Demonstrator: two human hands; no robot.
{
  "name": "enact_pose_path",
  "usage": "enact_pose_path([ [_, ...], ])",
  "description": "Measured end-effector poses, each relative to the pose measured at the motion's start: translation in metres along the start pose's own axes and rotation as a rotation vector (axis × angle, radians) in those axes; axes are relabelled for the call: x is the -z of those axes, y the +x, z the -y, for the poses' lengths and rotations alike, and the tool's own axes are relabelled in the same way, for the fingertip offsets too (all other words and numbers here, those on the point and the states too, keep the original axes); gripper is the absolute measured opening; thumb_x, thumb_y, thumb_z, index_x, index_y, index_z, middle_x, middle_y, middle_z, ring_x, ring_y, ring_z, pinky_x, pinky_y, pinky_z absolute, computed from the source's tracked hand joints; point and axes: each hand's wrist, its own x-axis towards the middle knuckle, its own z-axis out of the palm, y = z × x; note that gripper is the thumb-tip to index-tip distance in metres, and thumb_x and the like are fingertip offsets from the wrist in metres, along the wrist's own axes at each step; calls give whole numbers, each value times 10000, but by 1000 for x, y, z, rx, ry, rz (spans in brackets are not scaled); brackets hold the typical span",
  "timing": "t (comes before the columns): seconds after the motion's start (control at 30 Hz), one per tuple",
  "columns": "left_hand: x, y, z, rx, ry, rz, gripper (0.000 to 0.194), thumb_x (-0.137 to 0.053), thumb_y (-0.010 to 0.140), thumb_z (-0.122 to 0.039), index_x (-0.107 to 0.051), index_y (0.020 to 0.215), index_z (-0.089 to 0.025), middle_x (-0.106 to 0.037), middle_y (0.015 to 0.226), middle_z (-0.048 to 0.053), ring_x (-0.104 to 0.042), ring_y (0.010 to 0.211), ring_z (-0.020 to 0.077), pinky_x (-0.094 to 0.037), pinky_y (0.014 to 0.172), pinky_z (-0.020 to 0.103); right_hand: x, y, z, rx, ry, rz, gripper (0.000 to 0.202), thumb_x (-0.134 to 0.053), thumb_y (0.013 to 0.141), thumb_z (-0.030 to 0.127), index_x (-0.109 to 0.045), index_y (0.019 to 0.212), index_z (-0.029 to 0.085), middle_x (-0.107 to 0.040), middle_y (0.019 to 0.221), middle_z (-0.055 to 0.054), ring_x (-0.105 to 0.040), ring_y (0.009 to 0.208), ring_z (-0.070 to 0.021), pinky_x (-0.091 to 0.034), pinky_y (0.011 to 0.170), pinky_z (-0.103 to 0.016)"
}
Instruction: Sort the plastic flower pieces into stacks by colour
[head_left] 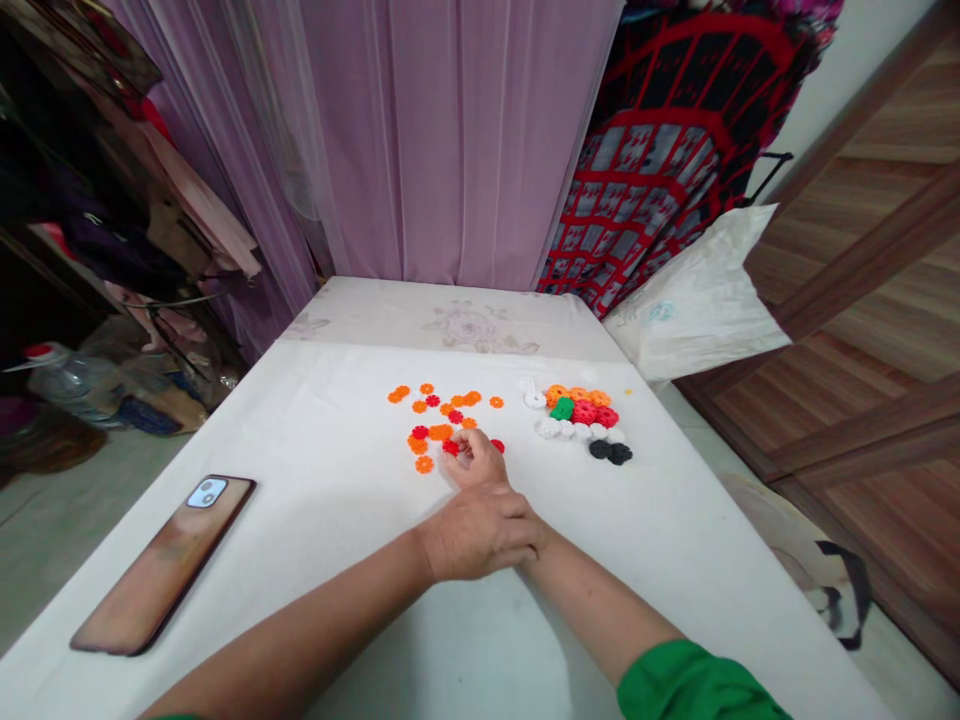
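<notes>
My left hand (480, 532) is closed around my right wrist. Beyond it, my right hand (480, 462) reaches in among scattered flower-shaped plastic discs, its thumb and fingertips closed at a red flower-shaped disc (450, 447). Around the fingers lie several orange discs (424, 464) and a few red discs (456, 416), some overlapping. Another red disc (498, 446) peeks out just right of the hand. Part of the table under my hands is hidden.
At right sit grouped discs: orange (578, 395), red (583, 411), green (562, 408), white (574, 430) and black (610, 452). A phone (165, 565) lies face down at the left on the white-covered table (315, 600). A white plastic bag (697, 310) is beyond the right edge.
</notes>
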Motion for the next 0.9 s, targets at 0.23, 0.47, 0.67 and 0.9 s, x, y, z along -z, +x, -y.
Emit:
enact_pose_path([
  [0.23, 17, -59, 40, 322, 200, -509, 115, -555, 912, -214, -665, 878, -213, -697, 748, 18, -634, 718, 137, -500, 714, 268, 23, -13, 3, 264, -57, -155, 114, -560, 842, 266, -580, 946, 225, -692, 928, -51, -644, 870, -181, -527, 783, -320],
  [0.47, 21, -94, 99, 937, 132, -834, 216, -513, 885, -330, -682, 981, -234, -732, 984, 63, -660, 944, 218, -505, 888, 356, 58, -4, -37, 36, -291, -297, 230, -581, 783, 312, -578, 990, 211, -702, 883, -55, -656, 824, -209, -519, 792, -357],
  [0.67, 17, -97, 97, 1037, 23, -811, 264, -510, 849, -363, -682, 999, -230, -729, 1005, 62, -654, 915, 212, -501, 870, 351, 53, -8, -42, 26, -302, -190, 313, -573, 767, 271, -576, 1073, 206, -719, 909, -56, -663, 867, -209, -511, 840, -355],
  [0.9, 22, -94, 95, 1151, -101, -863, 320, -514, 808, -425, -690, 986, -226, -732, 979, 57, -634, 812, 188, -504, 712, 298, 53, -6, -38, 29, -342, -153, 301, -560, 773, 264, -591, 1064, 194, -717, 887, -59, -650, 846, -213, -510, 827, -356],
])
